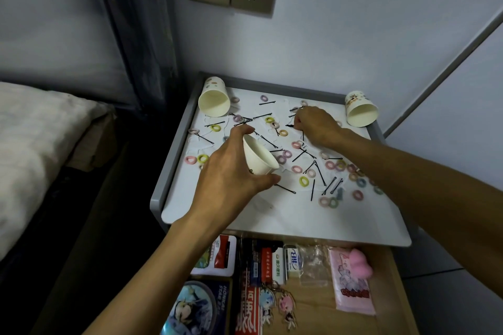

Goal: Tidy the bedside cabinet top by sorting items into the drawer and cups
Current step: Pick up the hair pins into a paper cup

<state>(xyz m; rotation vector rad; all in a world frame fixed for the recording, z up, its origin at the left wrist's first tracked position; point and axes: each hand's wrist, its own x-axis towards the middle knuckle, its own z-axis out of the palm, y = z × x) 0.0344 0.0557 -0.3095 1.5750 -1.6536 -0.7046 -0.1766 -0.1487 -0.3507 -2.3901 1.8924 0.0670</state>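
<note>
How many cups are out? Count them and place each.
3: one cup at the back left corner, one at the back right, one tilted in the left hand. None looks hidden.

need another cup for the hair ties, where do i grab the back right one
Take your grip on the back right cup across its side wall, just behind the rim, coming down from above. It appears tipped over with its mouth facing the front of the cabinet, so the curved wall is exposed on top.
</note>
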